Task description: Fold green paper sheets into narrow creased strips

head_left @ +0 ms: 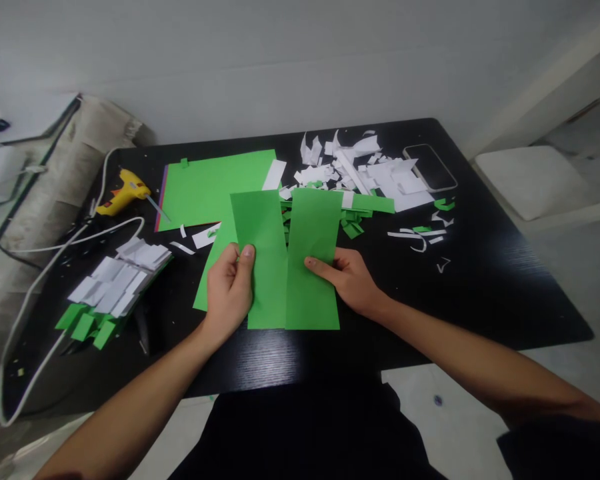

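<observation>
A green sheet of paper (pixel 266 293) stands over the front of the black table, split down its middle from the top edge. The gap is widest at the top and narrows downward; whether the lower part is still joined I cannot tell. My left hand (pixel 231 283) is closed on the left half, thumb on the near face. On the right half, my right hand (pixel 353 279) pinches the outer edge, its thumb lying across the paper. Behind the left half, part of another green paper piece (pixel 207 277) lies on the table.
A yellow glue gun (pixel 125 192) with a white cable (pixel 27 300) lies at left. Near it sits a bundle of white and green paper strips (pixel 123 277). Larger green sheets (pixel 215 177) lie at the back, beside heaped white scraps (pixel 350 167) and a phone (pixel 430 167).
</observation>
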The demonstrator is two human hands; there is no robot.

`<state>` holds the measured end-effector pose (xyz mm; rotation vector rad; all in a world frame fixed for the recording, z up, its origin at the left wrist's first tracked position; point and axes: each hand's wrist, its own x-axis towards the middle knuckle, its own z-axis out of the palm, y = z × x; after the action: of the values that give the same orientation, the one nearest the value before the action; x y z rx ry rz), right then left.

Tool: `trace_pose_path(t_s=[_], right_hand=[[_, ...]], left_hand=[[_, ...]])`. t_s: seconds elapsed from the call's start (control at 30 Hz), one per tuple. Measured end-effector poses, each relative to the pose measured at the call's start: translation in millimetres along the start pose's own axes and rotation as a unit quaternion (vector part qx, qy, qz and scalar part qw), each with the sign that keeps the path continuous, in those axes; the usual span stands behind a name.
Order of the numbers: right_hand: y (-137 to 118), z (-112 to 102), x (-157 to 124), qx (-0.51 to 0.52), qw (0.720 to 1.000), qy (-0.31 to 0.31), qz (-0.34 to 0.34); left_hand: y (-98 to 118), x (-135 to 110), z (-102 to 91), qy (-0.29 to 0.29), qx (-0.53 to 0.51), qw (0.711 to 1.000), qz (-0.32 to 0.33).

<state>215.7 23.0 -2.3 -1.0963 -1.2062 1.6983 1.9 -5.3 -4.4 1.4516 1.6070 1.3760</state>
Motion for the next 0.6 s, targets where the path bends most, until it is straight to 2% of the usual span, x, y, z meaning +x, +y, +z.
trace_pose_path(t_s=[0.3,0.47,0.6], right_hand=[[-1.2,-3.6,1.1,-0.023,0.999,0.030,0.002],[0.0,-4.7,2.4,-0.057,0.998,0.017,0.002],[3.1,-9.0,5.5,-0.096,0.995,-0.004,-0.028]], left_hand=[[-0.5,7.3,-5.9,0.033,0.014,0.999,0.015],[2.6,8.8,-5.9,0.027,0.001,1.000,0.013],[3.1,8.6,-5.8,0.028,-0.005,1.000,0.002]])
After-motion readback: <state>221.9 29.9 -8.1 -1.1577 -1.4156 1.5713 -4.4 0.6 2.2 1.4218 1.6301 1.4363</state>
